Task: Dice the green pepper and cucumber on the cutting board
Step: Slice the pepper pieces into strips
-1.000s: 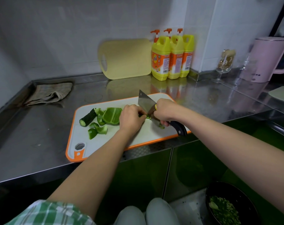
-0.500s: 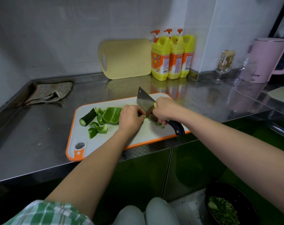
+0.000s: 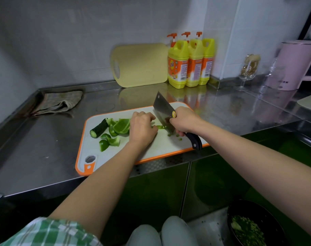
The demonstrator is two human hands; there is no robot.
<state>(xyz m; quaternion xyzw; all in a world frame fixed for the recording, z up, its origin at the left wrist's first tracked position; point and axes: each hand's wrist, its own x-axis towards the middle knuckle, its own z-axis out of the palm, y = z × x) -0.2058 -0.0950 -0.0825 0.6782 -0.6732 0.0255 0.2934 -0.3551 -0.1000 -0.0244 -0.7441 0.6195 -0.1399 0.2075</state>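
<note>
Detergent bottles (image 3: pixel 190 63) behind cutting board (image 3: pixel 92 148)

Glossy steel counter (image 3: pixel 44 157), matt plastic board (image 3: pixel 115 153).

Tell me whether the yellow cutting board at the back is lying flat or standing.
Standing: the yellow cutting board rests on its edge on the counter, leaning against the wall.

- Steel bench (image 3: pixel 44 148), walled along its back edge.
- Cutting board (image 3: pixel 98 150) at the front edge, mid-bench.
- Cloth (image 3: pixel 58 102) in the back left corner.
- Yellow board (image 3: pixel 142 64) and three bottles (image 3: pixel 190 63) at the back edge.
- Glass (image 3: pixel 249 70) and kettle (image 3: pixel 293 66) toward the right end.
</note>
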